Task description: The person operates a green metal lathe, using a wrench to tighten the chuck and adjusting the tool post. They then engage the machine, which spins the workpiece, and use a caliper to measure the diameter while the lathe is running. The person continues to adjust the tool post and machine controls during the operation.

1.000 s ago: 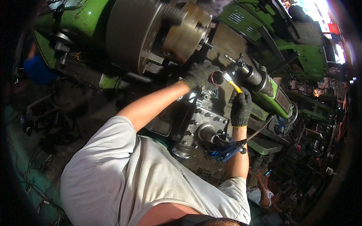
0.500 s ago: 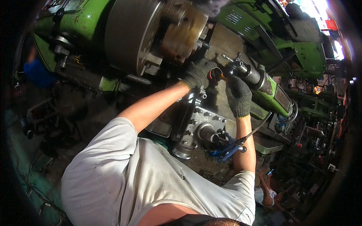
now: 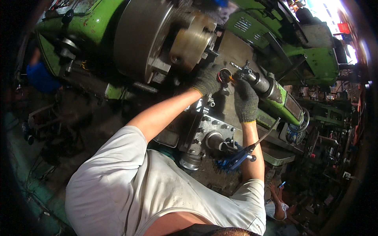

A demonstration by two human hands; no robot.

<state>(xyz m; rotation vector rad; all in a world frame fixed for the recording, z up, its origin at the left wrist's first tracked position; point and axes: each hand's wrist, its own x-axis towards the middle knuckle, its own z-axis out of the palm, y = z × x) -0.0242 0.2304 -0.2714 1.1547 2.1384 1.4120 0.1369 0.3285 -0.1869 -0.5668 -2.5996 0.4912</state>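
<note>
from my remote seat i watch two gloved hands almost meeting, toward one o'clock on the head feed. the left hand (image 3: pixel 206 81) looks curled around a dark round container (image 3: pixel 225 75) with a reddish rim, though its far fingers are hidden. the right hand (image 3: pixel 247 99) is closed on a thin orange-yellow handle (image 3: pixel 232 80), only a sliver of it showing at the fingertips, so i cannot tell how firm that hold is. the container sits between the hands, at about ten o'clock from the right one

what worries me most is at eleven o'clock from the left hand: a brassy part (image 3: pixel 191 45) in front of the big grey chuck (image 3: pixel 136 39), smeared enough that i judge it to be spinning. a slip that way could let it snag the knitted cuff (image 3: pixel 197 91) and drag the wrist in. just past the right hand, toward eleven o'clock, a drill bit (image 3: pixel 235 65) points out from the tailstock (image 3: pixel 277 98); a careless lift could rake the knuckles on it. if the container tips, whatever is in it, which i can't make out, could spill toward the tool post (image 3: pixel 214 126) at six o'clock
</note>
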